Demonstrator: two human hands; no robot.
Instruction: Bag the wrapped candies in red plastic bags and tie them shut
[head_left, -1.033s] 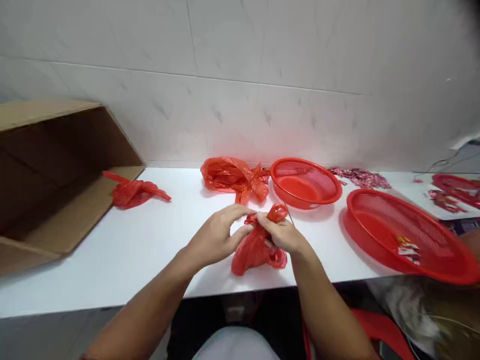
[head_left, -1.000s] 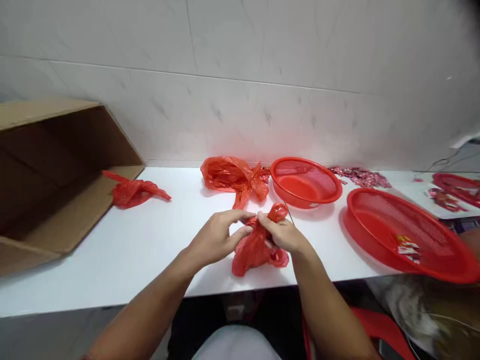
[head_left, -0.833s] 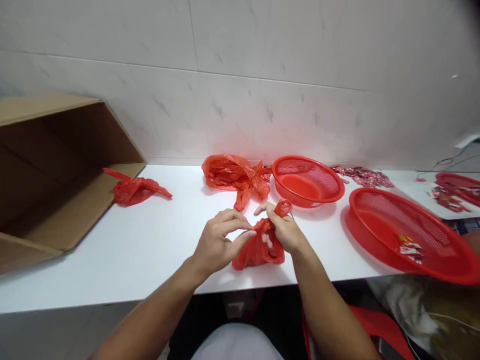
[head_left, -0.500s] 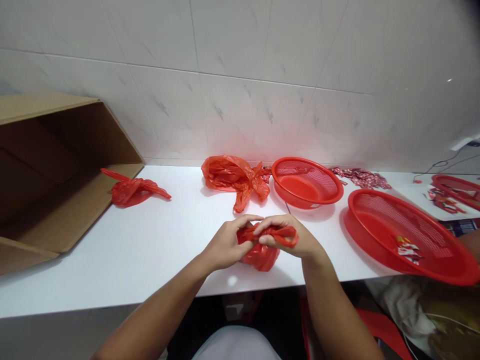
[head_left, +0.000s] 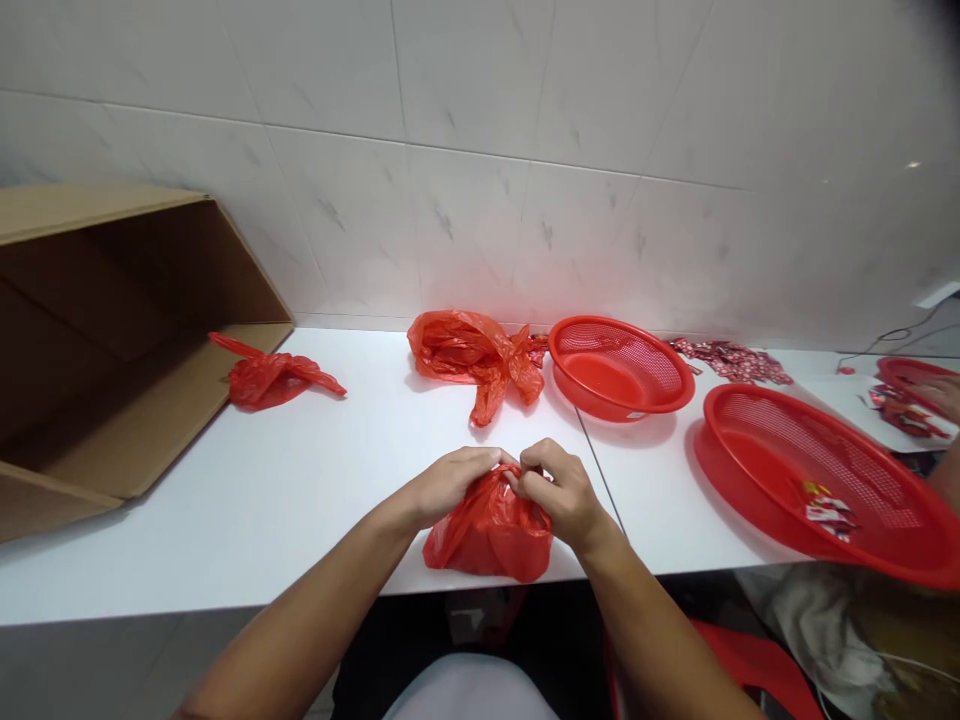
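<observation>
A red plastic bag (head_left: 491, 535) rests at the front edge of the white table, its top gathered between my hands. My left hand (head_left: 454, 483) grips the bag's upper left side, fingertips at its mouth. On the other side, my right hand (head_left: 559, 497) has its fingers curled round the bag's upper right edge. What lies inside the bag is hidden. Farther back is a crumpled red bag (head_left: 457, 345) with knotted-looking ends. Another red bag (head_left: 274, 382), tied up small, lies to the left by the box.
An open cardboard box (head_left: 255, 290) lies on its side at the left. On the right stand a red basket (head_left: 622, 410) and a larger red basket (head_left: 757, 500) holding a few wrapped packets (head_left: 829, 512). Red-and-white packets (head_left: 735, 362) lie along the wall. Another person's hand (head_left: 946, 395) shows far right.
The bag between my hands now stands wider and nearer the table edge. Its twisted top has loosened, and my right hand has shifted its hold. A person's hand has appeared at the far-right basket.
</observation>
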